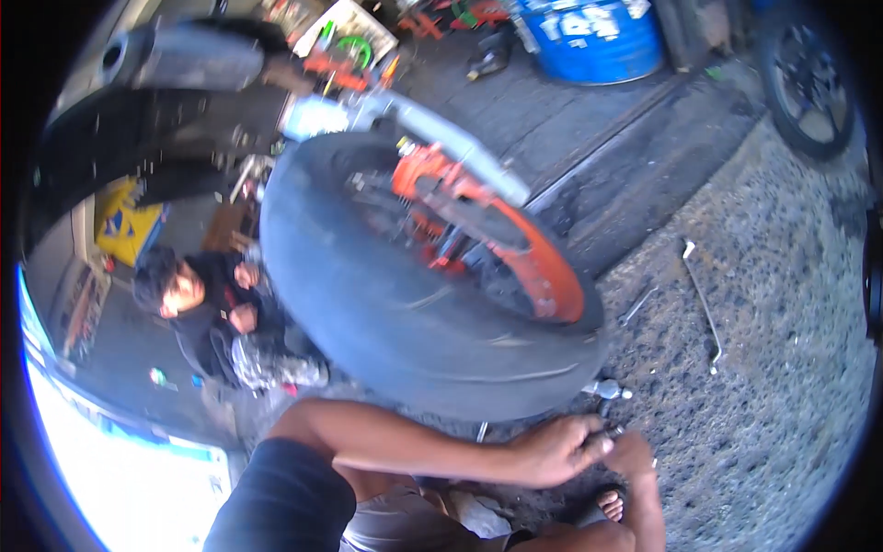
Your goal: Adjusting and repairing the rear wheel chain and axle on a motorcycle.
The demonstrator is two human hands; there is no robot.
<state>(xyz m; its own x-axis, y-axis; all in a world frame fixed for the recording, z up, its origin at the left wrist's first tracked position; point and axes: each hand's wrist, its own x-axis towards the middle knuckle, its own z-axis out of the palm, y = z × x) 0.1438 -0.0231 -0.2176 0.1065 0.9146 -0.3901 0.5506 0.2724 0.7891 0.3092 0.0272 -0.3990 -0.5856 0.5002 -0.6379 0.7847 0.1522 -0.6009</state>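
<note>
Head view, lower right of centre: the left hand (556, 451) and right hand (632, 456) meet with curled fingers at a small dark piece (612, 431), below the large tyre (368, 304); I cannot tell which pinches it. Handwork on this piece seems underway, calling next for steady fingertips.

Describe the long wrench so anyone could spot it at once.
Find the big dark tire mid-picture, then the rough ground to its right. There, farther from the tire than the short wrench, lies the long wrench: clearly longer, its lower end bent.
</note>
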